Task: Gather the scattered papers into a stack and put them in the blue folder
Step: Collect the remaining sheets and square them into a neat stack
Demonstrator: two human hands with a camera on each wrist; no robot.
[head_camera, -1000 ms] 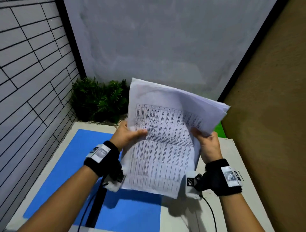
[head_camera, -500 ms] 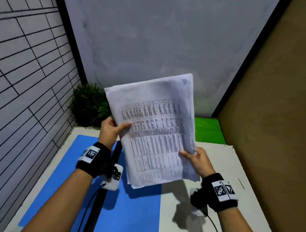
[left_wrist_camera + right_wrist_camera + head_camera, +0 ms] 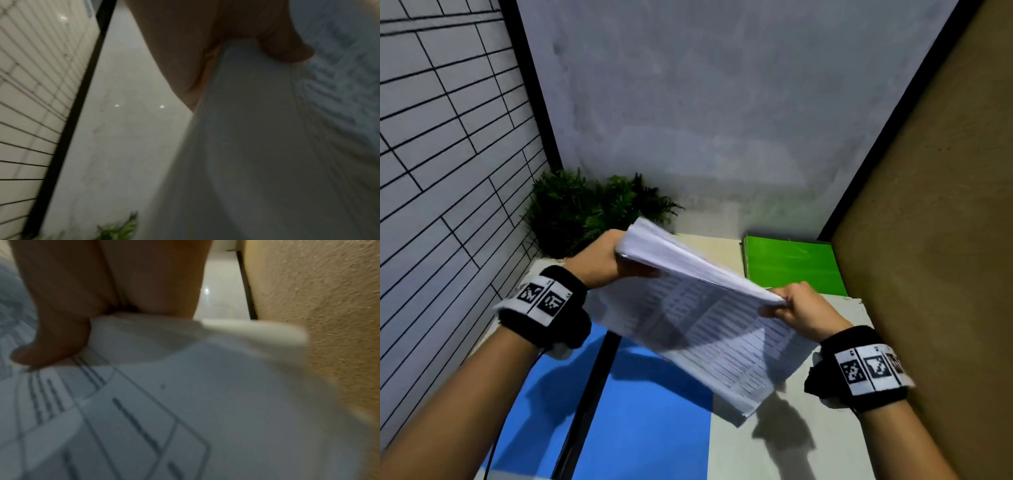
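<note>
A stack of white printed papers hangs in the air above the table, tilted with its upper edge toward the wall. My left hand grips its far left corner, thumb under the sheets. My right hand pinches the right edge. The blue folder lies open and flat on the table beneath, with a black spine down its middle. The left wrist view shows my thumb on the papers. In the right wrist view, my thumb presses a printed table on the papers.
A green folder lies at the back right of the white table. A fake green plant stands in the back left corner. A tiled wall runs on the left, a brown wall on the right.
The stack was upright and facing me; it has tipped down and turned so its top edge points away. Both hands dropped lower, and the green folder behind is now uncovered.
</note>
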